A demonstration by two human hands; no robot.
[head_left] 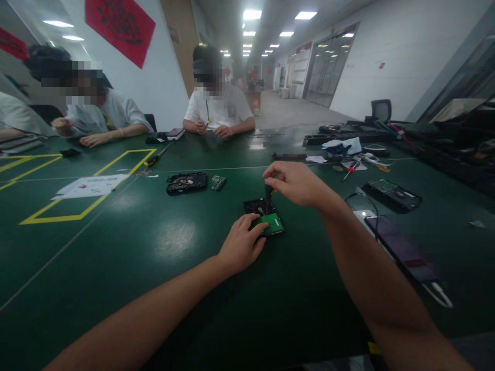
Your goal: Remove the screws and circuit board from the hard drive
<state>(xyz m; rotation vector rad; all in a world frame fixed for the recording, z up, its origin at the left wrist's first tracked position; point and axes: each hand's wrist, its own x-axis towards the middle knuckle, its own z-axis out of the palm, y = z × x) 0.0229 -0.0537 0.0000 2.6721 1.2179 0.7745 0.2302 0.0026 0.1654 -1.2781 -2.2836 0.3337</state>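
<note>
A hard drive [277,224] lies on the green table, black at its far part with a green circuit board at the near part. My left hand [242,242] grips its near left side, fingers over the board and thumb at the front edge. Above the drive, my right hand [297,183] is closed around the handle of a screwdriver [268,191]. The screwdriver stands upright with its tip down on the drive, near the edge of the board; the exact contact spot is too small to make out.
Left of the drive lie another opened hard drive [187,183] and a loose circuit board [218,182]. To the right are a third drive [392,195], a phone [400,247] and a red screwdriver [351,169]. Across the table, a person [218,111] sits beside others; a yellow-handled screwdriver [152,159] lies nearby.
</note>
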